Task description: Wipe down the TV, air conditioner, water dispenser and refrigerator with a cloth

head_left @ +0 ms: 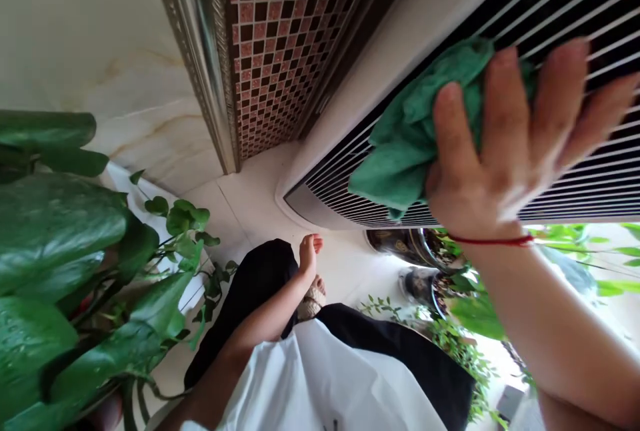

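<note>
A crumpled green cloth [405,131] lies against the dark slatted grille [560,201] of a tall, pale appliance that looks like a floor-standing air conditioner. My right hand [495,144] presses the cloth to the slats, its thumb and index finger on the fabric and the other fingers spread over the grille. A thin red cord circles that wrist. Down by my knee, well apart from the appliance, hangs my left hand [309,254]. Its fingers are loosely bent and nothing shows in them.
Large-leaved green plants [60,217] crowd the left side. Potted plants in dark pots [405,244] stand on the floor at the lower right. A mosaic-tiled panel [280,37] with a metallic frame [200,37] rises beside the appliance.
</note>
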The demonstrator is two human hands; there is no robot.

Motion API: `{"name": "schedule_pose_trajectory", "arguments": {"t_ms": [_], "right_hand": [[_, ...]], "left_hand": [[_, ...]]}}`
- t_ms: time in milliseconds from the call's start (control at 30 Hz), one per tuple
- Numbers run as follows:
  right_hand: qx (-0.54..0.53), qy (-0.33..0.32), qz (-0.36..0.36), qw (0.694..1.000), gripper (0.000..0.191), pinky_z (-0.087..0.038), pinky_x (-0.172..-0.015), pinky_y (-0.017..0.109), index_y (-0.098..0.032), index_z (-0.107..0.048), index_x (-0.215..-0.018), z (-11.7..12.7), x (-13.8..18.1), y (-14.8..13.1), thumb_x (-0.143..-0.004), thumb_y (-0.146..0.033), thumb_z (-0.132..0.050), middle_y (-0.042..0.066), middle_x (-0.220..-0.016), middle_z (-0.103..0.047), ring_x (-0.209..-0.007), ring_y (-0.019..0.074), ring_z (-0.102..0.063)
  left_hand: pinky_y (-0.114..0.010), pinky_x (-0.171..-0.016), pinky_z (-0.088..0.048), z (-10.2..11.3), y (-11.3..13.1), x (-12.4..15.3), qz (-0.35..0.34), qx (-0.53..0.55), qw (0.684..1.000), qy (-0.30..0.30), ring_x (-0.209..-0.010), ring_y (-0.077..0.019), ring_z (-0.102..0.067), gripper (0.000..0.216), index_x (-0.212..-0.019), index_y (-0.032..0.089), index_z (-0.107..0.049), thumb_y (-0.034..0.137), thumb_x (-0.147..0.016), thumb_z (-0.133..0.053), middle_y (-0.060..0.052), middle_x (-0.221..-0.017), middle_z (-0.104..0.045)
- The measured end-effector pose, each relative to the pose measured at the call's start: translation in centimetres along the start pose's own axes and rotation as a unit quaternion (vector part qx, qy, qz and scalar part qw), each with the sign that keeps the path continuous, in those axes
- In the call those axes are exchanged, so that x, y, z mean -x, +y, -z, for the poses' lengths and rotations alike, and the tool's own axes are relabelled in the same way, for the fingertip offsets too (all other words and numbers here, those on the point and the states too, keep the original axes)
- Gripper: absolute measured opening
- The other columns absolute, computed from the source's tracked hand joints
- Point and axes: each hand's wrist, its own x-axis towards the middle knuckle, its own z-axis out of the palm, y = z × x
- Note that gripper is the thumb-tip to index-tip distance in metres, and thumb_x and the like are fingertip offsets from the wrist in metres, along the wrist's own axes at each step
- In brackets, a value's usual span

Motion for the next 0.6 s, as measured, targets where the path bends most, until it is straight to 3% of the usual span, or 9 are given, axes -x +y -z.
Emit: {"name": "schedule_pose_trajectory", "arguments": {"t_ms": [33, 100, 167, 267, 367, 500, 600], "right_hand": [[0.056, 0.016, 0.039, 0.998, 0.055, -0.064, -0.11, 0.058, -0.034, -0.071, -0.146, -1.6, 0.4, 0.9, -0.101, -0.066, -0.071, -0.002, -0.174, -0.05, -0.173, 0.0436, -0.019], [0.121, 0.005, 0.096, 0.988, 0.08, -0.04, -0.131, 0.071, -0.031, -0.064, -0.16, -5.5, 1.7, 3.4, -0.09, -0.059, -0.088, 0.003, -0.178, -0.044, -0.174, 0.0456, -0.012], [0.085, -0.089, 0.091, 0.988, 0.072, -0.023, -0.14, 0.07, -0.029, -0.061, -0.165, -10.1, 3.3, 6.6, -0.099, -0.053, -0.079, 0.005, -0.177, -0.044, -0.173, 0.0435, -0.021], [-0.008, -0.233, 0.085, 0.969, 0.054, -0.028, -0.143, 0.059, -0.026, -0.062, -0.163, -17.2, 5.3, 11.3, -0.113, -0.036, -0.045, 0.006, -0.172, -0.052, -0.169, 0.0319, -0.039], [-0.033, -0.29, 0.136, 0.947, 0.057, -0.036, -0.14, 0.05, -0.02, -0.062, -0.161, -23.6, 5.8, 14.1, -0.111, -0.023, -0.036, 0.01, -0.167, -0.059, -0.164, 0.0239, -0.047], [-0.009, -0.32, 0.175, 0.931, 0.058, -0.041, -0.135, 0.05, -0.007, -0.066, -0.15, -30.5, 4.7, 13.7, -0.1, -0.005, -0.037, 0.019, -0.16, -0.064, -0.159, 0.0232, -0.055], [-0.014, -0.331, 0.187, 0.925, 0.058, -0.048, -0.128, 0.041, 0.004, -0.068, -0.14, -32.0, 4.9, 13.3, -0.095, -0.003, -0.032, 0.023, -0.155, -0.065, -0.157, 0.0222, -0.055]], "left_hand": [[-0.033, -0.092, -0.049, 0.0, 0.0, 0.2, 0.001, 0.004, 1.0, -0.002, -0.081, -0.0182, -0.065, 0.019, -0.08, 0.018, -0.069, 0.025, -0.093, -0.056, -0.007, -0.083, -0.07], [-0.032, -0.092, -0.05, -0.1, -0.2, 0.9, 0.011, 0.013, 1.0, -0.015, -0.082, -0.0181, -0.066, 0.02, -0.081, 0.018, -0.07, 0.024, -0.093, -0.055, -0.007, -0.083, -0.07], [-0.034, -0.09, -0.051, -0.3, -0.6, 2.1, 0.033, 0.021, 0.999, -0.037, -0.08, -0.0188, -0.066, 0.02, -0.08, 0.017, -0.071, 0.026, -0.093, -0.058, -0.009, -0.082, -0.071], [-0.036, -0.085, -0.052, 0.3, -0.9, 4.5, 0.073, 0.035, 0.995, -0.057, -0.077, -0.0207, -0.066, 0.019, -0.079, 0.016, -0.073, 0.03, -0.088, -0.064, -0.012, -0.082, -0.072], [-0.035, -0.082, -0.054, 2.0, -0.2, 7.1, 0.08, 0.07, 0.993, -0.048, -0.08, -0.0214, -0.068, 0.018, -0.08, 0.018, -0.076, 0.033, -0.084, -0.067, -0.012, -0.086, -0.075], [-0.033, -0.078, -0.056, 5.0, 1.4, 10.4, 0.014, 0.141, 0.988, -0.057, -0.083, -0.0224, -0.068, 0.028, -0.083, 0.019, -0.081, 0.042, -0.068, -0.086, -0.011, -0.085, -0.074], [-0.031, -0.076, -0.058, 6.3, 2.1, 12.1, -0.028, 0.145, 0.989, -0.017, -0.08, -0.0215, -0.067, 0.043, -0.079, 0.016, -0.084, 0.045, -0.051, -0.098, -0.01, -0.082, -0.072]]}}
